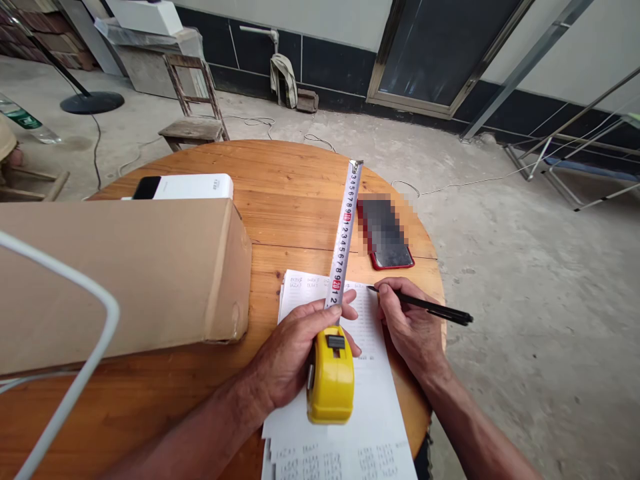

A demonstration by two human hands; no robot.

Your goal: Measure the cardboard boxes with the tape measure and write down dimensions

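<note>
My left hand (300, 340) is closed round a yellow tape measure (333, 387), thumb on the metal blade near the 22 mark. The blade (345, 233) is pulled out and points away from me, its hooked end above the far part of the table. In my right hand (413, 320) is a black pen (435, 308), its tip at the upper right edge of a stack of paper sheets (375, 400). Rows of handwritten figures cover parts of the sheets. Just beyond the pen lies a phone in a red case (387, 233).
A cardboard box (110, 280) stands on the left of the round wooden table (285, 193), with a white device (195, 187) behind it. A pale curved bar (107, 320) crosses the left foreground. Beyond are a wooden chair (193, 130) and a folding metal rack (565, 170).
</note>
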